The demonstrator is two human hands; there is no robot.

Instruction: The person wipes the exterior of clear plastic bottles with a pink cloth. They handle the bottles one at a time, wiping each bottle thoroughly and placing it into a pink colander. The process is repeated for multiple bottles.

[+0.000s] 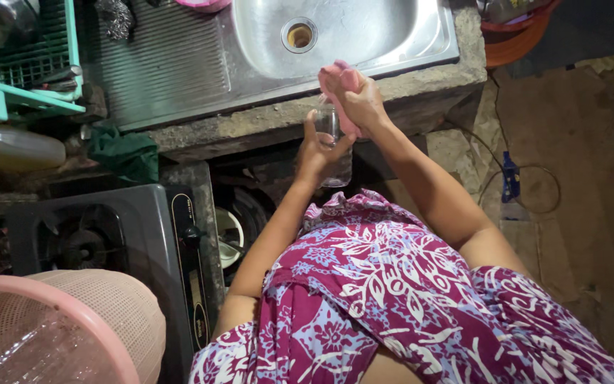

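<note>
My left hand [314, 151] grips a clear drinking glass [332, 146] from the side, holding it upright in front of the sink's concrete edge. My right hand [360, 99] is closed on a pink cloth [341, 80] that is pushed down into the mouth of the glass. Both hands are just below the rim of the steel sink [364, 35], above my patterned purple clothing.
A grey gas stove [101, 235] stands at the left, with a pink mesh food cover [58, 327] in front of it. A teal dish rack [23, 57] sits on the drainboard. A green rag [126, 153] hangs by the counter. A blue bottle [510, 178] and cable lie on the floor.
</note>
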